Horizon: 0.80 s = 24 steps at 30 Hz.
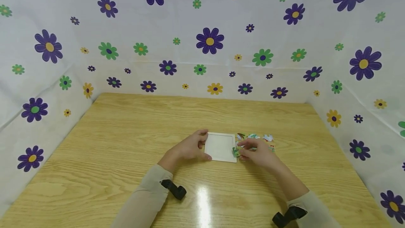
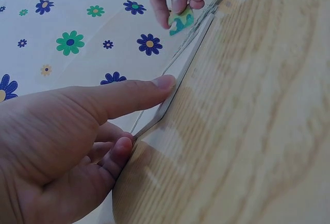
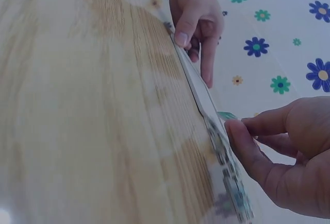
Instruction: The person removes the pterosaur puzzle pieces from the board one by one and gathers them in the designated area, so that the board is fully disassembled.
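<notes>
A square white puzzle tray point(image 1: 219, 147) with a raised rim lies flat on the table, no pieces inside it. My left hand point(image 1: 191, 146) grips the tray's left side, thumb at the near corner and fingers at the far one; the left wrist view shows the thumb point(image 2: 164, 82) on the rim. Between thumb and fingers, my right hand point(image 1: 261, 153) pinches a green jigsaw piece point(image 1: 235, 151) over the tray's right edge. The same piece point(image 2: 181, 22) appears at the right fingertips in the left wrist view. Several loose jigsaw pieces point(image 1: 268, 137) lie right of the tray, partly hidden by the right hand.
The wooden table point(image 1: 142, 122) stretches around the tray on all sides. A flowered white cloth point(image 1: 186, 20) hangs behind the table and along both sides. Black wrist cameras point(image 1: 174, 189) are strapped over both sleeves.
</notes>
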### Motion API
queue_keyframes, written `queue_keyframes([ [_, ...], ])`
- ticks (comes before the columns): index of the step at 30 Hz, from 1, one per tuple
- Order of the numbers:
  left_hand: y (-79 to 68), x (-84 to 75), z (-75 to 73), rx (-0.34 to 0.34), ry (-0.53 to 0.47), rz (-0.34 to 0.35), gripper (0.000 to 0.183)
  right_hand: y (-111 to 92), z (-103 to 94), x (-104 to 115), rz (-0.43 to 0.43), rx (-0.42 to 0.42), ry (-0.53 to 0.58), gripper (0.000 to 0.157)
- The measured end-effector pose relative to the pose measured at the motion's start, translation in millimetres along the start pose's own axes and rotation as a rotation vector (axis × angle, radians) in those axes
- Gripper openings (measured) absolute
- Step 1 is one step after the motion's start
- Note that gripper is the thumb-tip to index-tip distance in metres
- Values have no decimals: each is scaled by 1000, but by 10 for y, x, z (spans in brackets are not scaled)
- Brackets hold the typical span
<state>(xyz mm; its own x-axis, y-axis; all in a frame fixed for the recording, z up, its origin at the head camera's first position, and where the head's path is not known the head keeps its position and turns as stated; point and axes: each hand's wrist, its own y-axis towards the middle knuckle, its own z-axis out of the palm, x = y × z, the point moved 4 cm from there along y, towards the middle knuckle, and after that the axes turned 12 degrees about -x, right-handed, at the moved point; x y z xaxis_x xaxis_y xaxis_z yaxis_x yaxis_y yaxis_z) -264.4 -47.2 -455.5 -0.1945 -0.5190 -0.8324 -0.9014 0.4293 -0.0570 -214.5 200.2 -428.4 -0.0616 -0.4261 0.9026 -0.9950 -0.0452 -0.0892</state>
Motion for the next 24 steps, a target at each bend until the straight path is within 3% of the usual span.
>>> queue_keyframes([
  [15, 51, 10, 34, 0, 14, 13, 101, -238, -535, -308, 67, -152, -53, 34],
  [24, 56, 0, 58, 13, -16, 20, 100, -339, -774, -442, 102, -189, -81, 41],
])
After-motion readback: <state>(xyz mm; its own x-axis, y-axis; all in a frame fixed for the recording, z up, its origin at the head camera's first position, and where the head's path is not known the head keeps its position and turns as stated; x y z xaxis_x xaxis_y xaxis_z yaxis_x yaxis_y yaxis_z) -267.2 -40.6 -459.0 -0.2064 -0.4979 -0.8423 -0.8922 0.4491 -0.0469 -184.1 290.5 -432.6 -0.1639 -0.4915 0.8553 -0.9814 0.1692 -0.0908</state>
